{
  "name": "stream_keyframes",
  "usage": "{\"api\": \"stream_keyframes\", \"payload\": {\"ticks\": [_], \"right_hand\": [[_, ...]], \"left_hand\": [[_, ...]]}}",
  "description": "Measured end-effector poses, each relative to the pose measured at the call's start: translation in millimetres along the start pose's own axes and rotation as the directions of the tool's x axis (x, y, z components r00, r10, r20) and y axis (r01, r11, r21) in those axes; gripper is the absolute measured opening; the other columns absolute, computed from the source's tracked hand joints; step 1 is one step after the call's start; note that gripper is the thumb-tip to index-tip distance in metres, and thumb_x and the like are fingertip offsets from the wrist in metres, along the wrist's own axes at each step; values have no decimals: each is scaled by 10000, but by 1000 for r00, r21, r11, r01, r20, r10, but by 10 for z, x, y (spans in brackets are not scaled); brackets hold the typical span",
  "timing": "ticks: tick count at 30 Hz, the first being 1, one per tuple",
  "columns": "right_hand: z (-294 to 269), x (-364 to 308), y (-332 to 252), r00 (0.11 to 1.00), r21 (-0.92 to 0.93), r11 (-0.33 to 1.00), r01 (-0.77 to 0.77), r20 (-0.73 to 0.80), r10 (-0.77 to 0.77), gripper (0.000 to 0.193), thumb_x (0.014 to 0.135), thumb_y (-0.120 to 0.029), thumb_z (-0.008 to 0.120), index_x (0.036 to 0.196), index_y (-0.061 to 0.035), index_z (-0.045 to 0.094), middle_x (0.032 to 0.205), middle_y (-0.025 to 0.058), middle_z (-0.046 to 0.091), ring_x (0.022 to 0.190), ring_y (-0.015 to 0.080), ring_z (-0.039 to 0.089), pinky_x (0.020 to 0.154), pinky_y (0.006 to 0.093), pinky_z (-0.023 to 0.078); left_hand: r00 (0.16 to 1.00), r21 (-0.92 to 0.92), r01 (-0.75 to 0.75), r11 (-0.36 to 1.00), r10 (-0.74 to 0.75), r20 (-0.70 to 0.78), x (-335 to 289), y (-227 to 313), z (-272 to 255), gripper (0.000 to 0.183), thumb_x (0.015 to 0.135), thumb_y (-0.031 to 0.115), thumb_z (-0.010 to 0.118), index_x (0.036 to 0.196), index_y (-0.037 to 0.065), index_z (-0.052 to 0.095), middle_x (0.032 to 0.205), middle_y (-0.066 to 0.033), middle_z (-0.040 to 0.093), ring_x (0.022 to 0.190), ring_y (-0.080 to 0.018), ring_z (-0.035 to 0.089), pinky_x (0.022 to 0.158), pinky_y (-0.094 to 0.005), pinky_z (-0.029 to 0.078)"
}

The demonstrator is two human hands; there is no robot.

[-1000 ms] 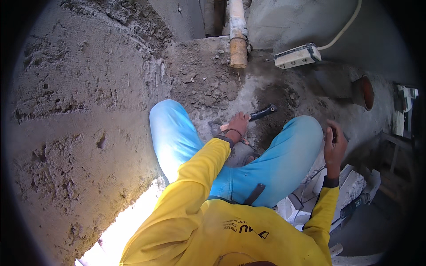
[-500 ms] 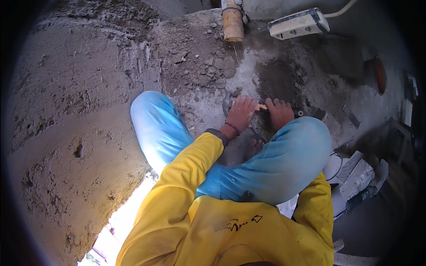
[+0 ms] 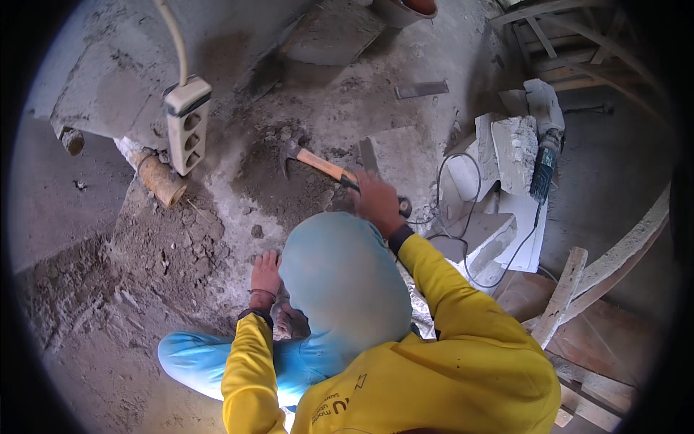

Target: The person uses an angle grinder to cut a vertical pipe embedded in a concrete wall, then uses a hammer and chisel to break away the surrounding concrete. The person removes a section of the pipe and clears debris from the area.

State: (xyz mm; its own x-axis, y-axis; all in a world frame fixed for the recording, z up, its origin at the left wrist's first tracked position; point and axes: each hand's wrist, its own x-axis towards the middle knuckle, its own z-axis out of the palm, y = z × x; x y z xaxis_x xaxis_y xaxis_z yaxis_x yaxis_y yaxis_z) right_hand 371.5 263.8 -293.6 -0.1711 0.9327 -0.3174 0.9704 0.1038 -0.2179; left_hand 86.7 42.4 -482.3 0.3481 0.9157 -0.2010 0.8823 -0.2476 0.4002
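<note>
A claw hammer [image 3: 318, 163] with a wooden handle and black grip lies crosswise ahead of my raised knee, its head pointing left over the dusty floor. My right hand [image 3: 377, 202] is closed round the black grip. Beside the knee, my left hand [image 3: 266, 273] is held low at the floor, close to my bare foot [image 3: 291, 320], fingers stretched out and nothing in them. Loose mortar rubble [image 3: 177, 242] spreads to the left of that hand.
A white power strip [image 3: 187, 126] hangs near an orange-brown pipe stub [image 3: 162, 181]. At the right, a corded blue-green power tool [image 3: 543, 170] leans by pale blocks [image 3: 515, 155]. A flat metal strip [image 3: 421, 90] and a bucket [image 3: 405, 13] stand farther off, with timber [image 3: 560, 296] lower right.
The view has swung right. My hands, formerly close together at the hammer, are now apart: the right has carried it rightward, while the left has come off it to the floor.
</note>
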Motion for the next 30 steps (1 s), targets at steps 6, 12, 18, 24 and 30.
{"api": "stream_keyframes", "payload": {"ticks": [6,12,18,24,30], "right_hand": [[-545,830,532,972,-6,976,216,96,-214,369,914,-413,676,1092,-91,640,1087,148,658,1026,358,638,875,469,507],[119,2530,1717,879,-53,913,405,-253,-405,315,919,-191,576,1199,-55,625,1160,197,641,1043,370,616,844,476,497],[187,3570,3792,945,-184,933,310,-44,-323,914,779,-175,750,1580,-91,316,1582,180,403,1415,360,435,1175,475,347],[42,3399,3477,939,-542,778,318,69,-336,586,935,-121,514,1508,-56,410,1507,148,490,1387,346,458,1168,475,333],[-623,3275,3161,927,-812,471,346,219,-304,426,1024,-151,452,1432,-45,505,1431,164,550,1326,314,521,1132,439,390]], "left_hand": [[992,115,-78,990,66,108,76,62,-183,326,910,224,528,1196,75,575,1138,-140,573,1093,-296,538,909,-417,437],[991,-210,132,969,-126,39,70,575,-947,277,917,251,557,1116,59,573,1103,-169,577,1057,-358,563,903,-460,458],[991,-46,-124,991,122,-51,672,541,-768,293,900,259,561,1155,122,605,1216,-96,588,1179,-258,560,1005,-421,430],[974,-124,-212,969,220,55,656,516,-990,284,861,247,625,1113,118,600,1169,-63,589,1143,-251,575,953,-412,465],[957,13,-32,999,27,290,194,-323,-1893,296,894,264,639,1127,84,613,1130,-101,631,1109,-292,633,932,-466,511]]}}
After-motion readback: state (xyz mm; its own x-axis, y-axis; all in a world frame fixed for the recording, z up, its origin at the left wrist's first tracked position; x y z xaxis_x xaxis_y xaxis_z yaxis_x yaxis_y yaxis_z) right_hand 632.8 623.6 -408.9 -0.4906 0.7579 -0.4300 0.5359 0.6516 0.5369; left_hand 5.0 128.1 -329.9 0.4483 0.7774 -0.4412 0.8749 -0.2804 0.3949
